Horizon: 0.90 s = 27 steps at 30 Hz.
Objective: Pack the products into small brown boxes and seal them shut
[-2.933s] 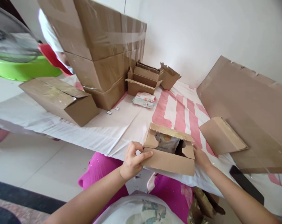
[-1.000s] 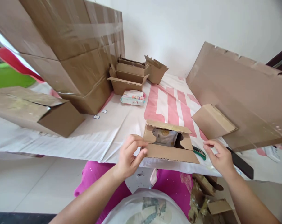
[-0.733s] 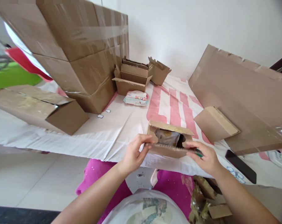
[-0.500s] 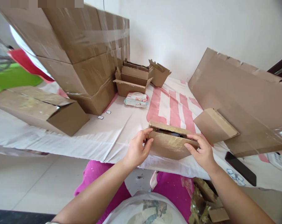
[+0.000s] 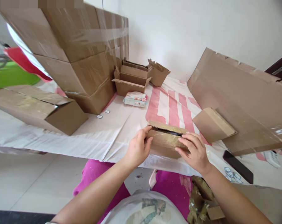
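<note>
A small cardboard box (image 5: 165, 144) sits at the table's front edge, right before me. Its top flaps are nearly closed, and a narrow gap between them shows something dark inside. My left hand (image 5: 139, 144) grips the box's left end, fingers at the top corner and thumb on the front. At the right end, my right hand (image 5: 194, 151) holds the box, with its fingers over the front flap and its thumb lower on the front face. Shiny tape or glue marks show on that flap.
Stacked taped cartons (image 5: 85, 59) rise at the left, behind a long carton (image 5: 36, 107). Open boxes (image 5: 131, 82) and a pack of wipes (image 5: 135, 99) stand farther back. A flat box (image 5: 213, 124), a large cardboard sheet (image 5: 243, 96) and a phone (image 5: 238, 167) lie to the right.
The front flap has folded down further over the box and the gap has narrowed. My right hand has shifted left from the right corner onto the flap.
</note>
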Available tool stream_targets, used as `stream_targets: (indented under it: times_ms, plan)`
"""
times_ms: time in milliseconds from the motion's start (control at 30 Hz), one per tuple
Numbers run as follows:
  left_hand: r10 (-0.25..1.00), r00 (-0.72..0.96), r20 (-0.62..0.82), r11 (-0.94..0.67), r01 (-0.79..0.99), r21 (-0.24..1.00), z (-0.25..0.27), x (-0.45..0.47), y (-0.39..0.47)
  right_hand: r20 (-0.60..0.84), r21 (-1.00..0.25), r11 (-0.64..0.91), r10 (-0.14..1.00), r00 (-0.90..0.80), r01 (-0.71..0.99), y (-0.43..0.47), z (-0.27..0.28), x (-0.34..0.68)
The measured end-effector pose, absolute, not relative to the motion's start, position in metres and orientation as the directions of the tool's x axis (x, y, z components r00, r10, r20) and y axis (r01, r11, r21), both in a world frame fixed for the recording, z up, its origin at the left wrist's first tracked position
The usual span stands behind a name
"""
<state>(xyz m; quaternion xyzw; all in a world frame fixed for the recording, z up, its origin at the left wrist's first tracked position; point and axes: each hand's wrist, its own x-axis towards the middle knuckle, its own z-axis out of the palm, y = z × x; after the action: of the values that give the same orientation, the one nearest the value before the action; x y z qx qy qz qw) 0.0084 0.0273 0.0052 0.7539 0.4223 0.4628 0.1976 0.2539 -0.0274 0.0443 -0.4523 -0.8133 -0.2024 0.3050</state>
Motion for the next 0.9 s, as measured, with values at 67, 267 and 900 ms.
stream_targets:
  times_ms: [67, 267, 900]
  plan:
    - [0.818, 0.218, 0.533, -0.567, 0.464, 0.680, 0.005, 0.009, 0.028, 0.680, 0.118, 0.504, 0.587, -0.439, 0.856, -0.027, 0.045, 0.252]
    - [0.821, 0.239, 0.518, -0.564, 0.474, 0.676, 0.009, 0.009, 0.029, 0.624, 0.277, 0.541, 0.527, -0.577, 0.794, -0.023, 0.053, 0.248]
    - [0.587, 0.141, 0.797, -0.803, 0.227, 0.551, -0.037, -0.015, 0.005, 0.234, -0.106, 0.661, 0.743, -0.627, 0.743, -0.058, 0.068, 0.241]
